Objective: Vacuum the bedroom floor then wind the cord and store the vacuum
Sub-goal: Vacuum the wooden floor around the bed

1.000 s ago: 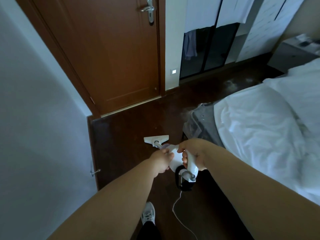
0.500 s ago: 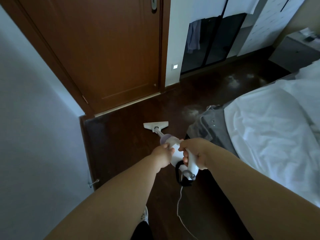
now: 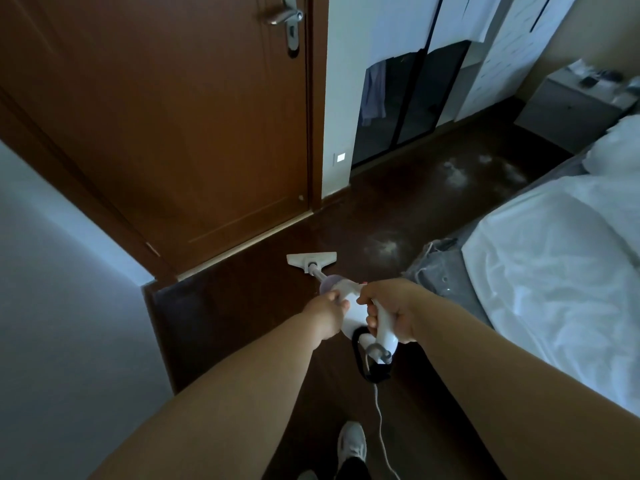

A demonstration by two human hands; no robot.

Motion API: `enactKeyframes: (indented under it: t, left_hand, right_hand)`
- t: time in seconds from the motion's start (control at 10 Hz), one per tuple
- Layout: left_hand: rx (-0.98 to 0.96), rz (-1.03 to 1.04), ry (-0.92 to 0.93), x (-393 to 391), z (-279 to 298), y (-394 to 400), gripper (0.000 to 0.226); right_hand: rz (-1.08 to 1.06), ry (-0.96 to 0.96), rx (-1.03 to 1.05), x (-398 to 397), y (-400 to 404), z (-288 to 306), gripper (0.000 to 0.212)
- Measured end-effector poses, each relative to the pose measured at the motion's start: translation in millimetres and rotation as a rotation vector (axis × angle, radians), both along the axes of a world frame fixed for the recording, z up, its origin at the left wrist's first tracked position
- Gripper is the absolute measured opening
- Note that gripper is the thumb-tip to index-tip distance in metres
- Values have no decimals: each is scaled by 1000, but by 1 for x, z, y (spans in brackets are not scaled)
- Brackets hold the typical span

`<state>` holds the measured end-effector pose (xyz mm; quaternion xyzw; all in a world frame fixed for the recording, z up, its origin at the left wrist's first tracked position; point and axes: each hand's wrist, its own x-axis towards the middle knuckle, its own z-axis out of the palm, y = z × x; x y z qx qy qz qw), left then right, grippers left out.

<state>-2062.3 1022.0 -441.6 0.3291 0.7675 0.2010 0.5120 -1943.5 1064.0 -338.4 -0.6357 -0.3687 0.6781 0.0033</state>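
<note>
Fingers [image 3: 372, 315] of both hands grasp the vacuum [image 3: 349, 306]; its head [image 3: 311, 260] has advanced toward the far door [image 3: 173, 133]. Floor [image 3: 242, 306] vacuuming continues; dust [image 3: 384, 245] remains right.

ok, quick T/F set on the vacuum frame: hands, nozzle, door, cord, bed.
1. Both hands grip the vacuum: the left hand on its body, the right hand on the handle. True.
2. The floor nozzle is lifted off the floor. False: it lies flat on the dark floor.
3. The wooden door stands wide open. False: it is closed.
4. A white cord trails from the vacuum's rear. True.
5. The bed is on the person's left. False: it is on the right.
</note>
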Motion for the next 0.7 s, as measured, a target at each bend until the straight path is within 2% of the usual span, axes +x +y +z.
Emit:
enactKeyframes:
  t: [0.3,0.4,0.5,0.6,0.7]
  left_hand:
    - [16,-53,40,-53,-4,95,46]
    - [19,-41,47,-69,-6,133,45]
    - [13,-52,28,-83,-7,170,45]
    - [4,-94,-10,-91,-4,189,48]
    - [13,-159,-22,-101,3,205,49]
  right_hand:
    - [-72,45,-28,-48,93,-11,5]
    - [-100,49,-29,-60,128,-10,14]
    - [-128,34,-1,-69,162,-7,15]
    - [-146,-6,-22,-76,179,4,4]
    - [-181,2,-37,-81,186,10,6]
